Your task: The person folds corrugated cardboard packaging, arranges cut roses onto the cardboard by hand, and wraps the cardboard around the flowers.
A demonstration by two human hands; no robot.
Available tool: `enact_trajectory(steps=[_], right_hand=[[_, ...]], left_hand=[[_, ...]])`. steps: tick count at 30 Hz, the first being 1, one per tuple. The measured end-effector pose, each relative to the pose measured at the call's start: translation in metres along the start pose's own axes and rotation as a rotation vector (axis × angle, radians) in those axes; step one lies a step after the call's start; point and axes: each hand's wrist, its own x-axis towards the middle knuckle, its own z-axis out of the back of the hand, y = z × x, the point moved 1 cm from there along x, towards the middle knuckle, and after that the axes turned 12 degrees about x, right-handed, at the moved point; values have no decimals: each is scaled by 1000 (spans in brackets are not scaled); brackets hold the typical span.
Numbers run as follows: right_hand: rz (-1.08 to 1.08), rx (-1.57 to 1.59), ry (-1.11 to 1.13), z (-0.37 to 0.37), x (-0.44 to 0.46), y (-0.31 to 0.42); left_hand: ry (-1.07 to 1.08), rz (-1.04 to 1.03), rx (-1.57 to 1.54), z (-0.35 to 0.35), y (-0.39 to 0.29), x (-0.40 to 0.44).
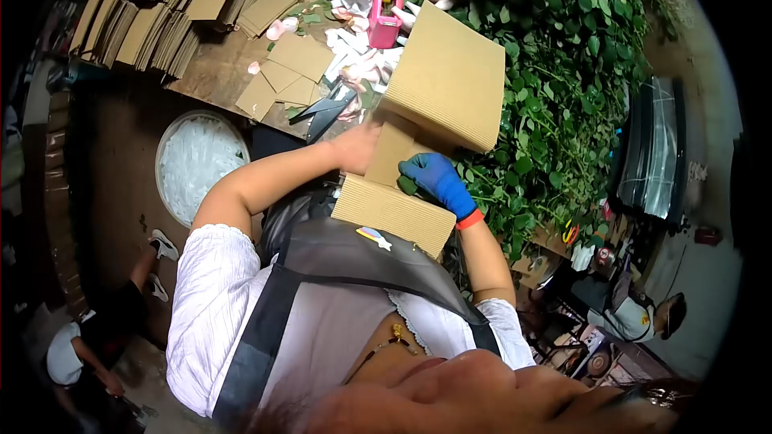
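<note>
ridged brown cardboard (446, 72), bent into panels, is held between the table's (213, 72) near edge and the apron (346, 253). the fingers of the left hand (356, 149) are hidden behind it; their state cannot be told. by the right hand (437, 179), blue-gloved, its inner panel is met with fingers curled and pressed together beside a leaf; whether anything is pinched is unclear. the right side is crowded by glossy leafy stems (555, 72), partly covered by the cardboard. scissors (326, 115) are left at the near edge, below pink tape dispenser (387, 12) and crumpled petals (354, 60).
</note>
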Motion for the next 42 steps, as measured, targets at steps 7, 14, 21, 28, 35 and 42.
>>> enact_trajectory(steps=[7,14,21,28,35,42], right_hand=[[-7,-222,-9,0,-7,25],[220,-471,-67,-1,-16,30],[740,271,-719,99,-93,96],[1064,-589,-1134,163,11,74],[768,266,-385,131,-29,47],[499,-173,-927,191,-68,22]], left_hand=[[-222,50,119,39,27,-56],[-235,-112,17,44,-2,-13],[-164,-30,-14,50,-7,-12],[-140,-53,-3,55,-12,-9],[-175,-29,61,54,-17,-10],[-69,-1,58,45,-11,-16]])
